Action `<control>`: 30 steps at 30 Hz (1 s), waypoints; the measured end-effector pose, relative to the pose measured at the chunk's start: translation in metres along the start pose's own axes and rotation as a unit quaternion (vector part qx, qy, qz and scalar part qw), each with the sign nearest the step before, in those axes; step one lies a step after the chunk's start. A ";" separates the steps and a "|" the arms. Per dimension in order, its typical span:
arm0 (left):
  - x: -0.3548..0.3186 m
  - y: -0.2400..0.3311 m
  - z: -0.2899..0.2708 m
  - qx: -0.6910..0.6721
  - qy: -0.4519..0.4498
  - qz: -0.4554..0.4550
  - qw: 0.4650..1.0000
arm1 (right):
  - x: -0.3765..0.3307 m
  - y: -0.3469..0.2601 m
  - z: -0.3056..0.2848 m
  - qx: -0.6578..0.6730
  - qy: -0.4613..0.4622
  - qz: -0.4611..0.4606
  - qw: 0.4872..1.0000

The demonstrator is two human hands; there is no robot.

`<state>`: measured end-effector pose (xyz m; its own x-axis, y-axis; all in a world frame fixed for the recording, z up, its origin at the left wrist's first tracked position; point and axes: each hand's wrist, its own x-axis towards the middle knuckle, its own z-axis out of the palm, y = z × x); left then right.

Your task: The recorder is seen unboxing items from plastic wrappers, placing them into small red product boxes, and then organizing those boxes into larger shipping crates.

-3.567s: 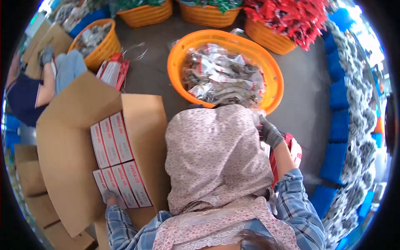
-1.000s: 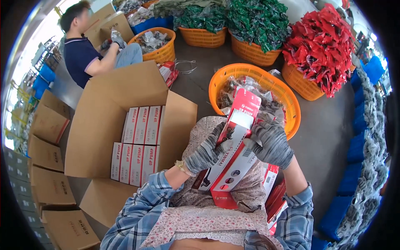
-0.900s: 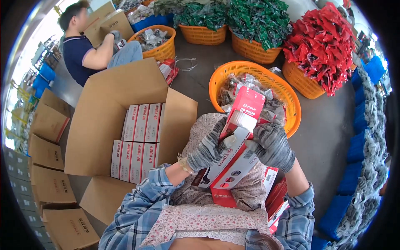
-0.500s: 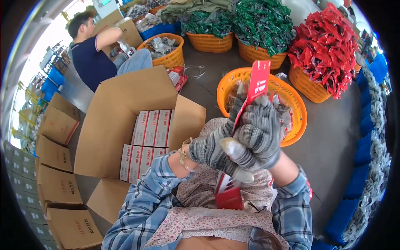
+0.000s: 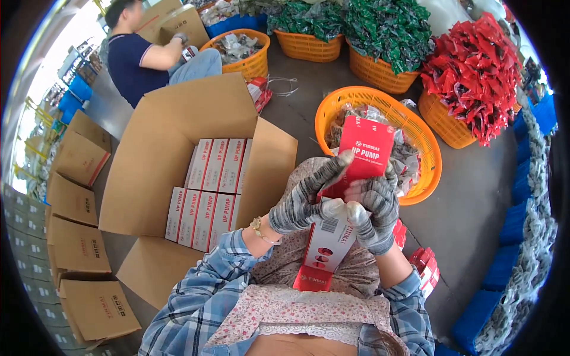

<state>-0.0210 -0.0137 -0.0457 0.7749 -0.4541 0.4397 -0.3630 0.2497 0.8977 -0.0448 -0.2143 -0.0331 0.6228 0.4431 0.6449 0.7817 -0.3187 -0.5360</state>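
Over my lap, a long flat red and white carton point(image 5: 330, 242) slants away from me, seen from its broad face. Its red far part point(image 5: 363, 148) rises above my fingers and looks creased across. My left hand point(image 5: 306, 200), in a grey striped knit glove, pinches the carton's left side with the thumb on the near face. On the right side my right hand point(image 5: 375, 210), gloved alike, closes its curled fingers and thumb around the edge. Both thumbs nearly meet at the carton's middle. The carton's back side is hidden.
A large open cardboard box point(image 5: 178, 118) at left holds several upright white and red cartons point(image 5: 205, 221). An orange basket point(image 5: 428, 169) of bagged parts stands beyond my hands. Red cartons point(image 5: 425, 267) lie by my right side. Another person point(image 5: 133, 65) sits far left.
The carton has turned from edge-on to face me broadly. My hands have moved apart from their overlapped clasp to its two sides. The other person's arm has lowered.
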 end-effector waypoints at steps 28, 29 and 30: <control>-0.008 -0.005 0.030 0.004 0.074 0.153 0.985 | -0.005 -0.032 0.017 0.110 0.187 0.185 0.959; -0.011 -0.007 0.025 0.047 0.054 0.149 0.986 | -0.006 -0.029 0.018 0.112 0.187 0.186 0.958; -0.013 -0.009 0.022 0.089 0.034 0.145 0.985 | -0.008 -0.024 0.018 0.109 0.179 0.158 0.965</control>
<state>-0.0392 -0.0293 -0.0588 0.6558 -0.3250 0.6814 -0.6548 0.2044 0.7277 -0.0693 -0.1954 -0.0354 0.8303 0.0217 0.5570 0.5505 -0.1891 -0.8132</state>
